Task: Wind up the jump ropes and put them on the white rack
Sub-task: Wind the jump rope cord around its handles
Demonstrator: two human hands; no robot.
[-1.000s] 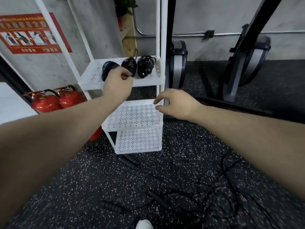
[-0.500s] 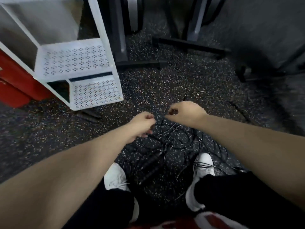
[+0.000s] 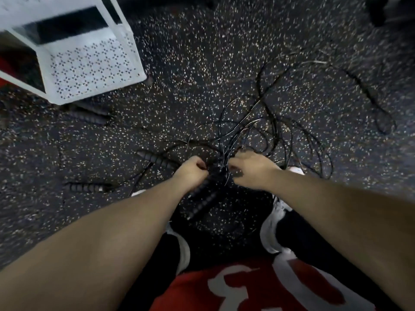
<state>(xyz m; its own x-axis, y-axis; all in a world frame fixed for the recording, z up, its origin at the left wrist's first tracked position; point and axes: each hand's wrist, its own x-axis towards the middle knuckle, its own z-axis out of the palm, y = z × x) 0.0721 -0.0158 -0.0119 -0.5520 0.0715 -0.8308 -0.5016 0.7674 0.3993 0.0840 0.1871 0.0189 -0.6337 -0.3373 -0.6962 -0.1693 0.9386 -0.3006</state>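
My left hand [image 3: 190,173] is curled tight round a pair of ribbed black handles [image 3: 202,203], and they poke back toward my feet at six o'clock; my right hand [image 3: 249,169] is just beside it, fingers bent in among the thin black cords, though whether it truly pinches one I cannot tell through the blur; the tangle of jump ropes [image 3: 269,131] sprawls on the speckled floor [image 3: 202,52] from my knuckles out toward one and two o'clock, with one long loop [image 3: 379,113] trailing away at three; a loose handle [image 3: 155,158] lies just beside my left hand at ten o'clock; another [image 3: 85,187] sits further off at nine; two more [image 3: 89,115] lie by the foot of the white rack [image 3: 89,63], which stands well apart at eleven o'clock, its perforated bottom shelf showing; my white shoes [image 3: 269,232] sit below my hands, red shirt [image 3: 258,288] at the bottom edge.
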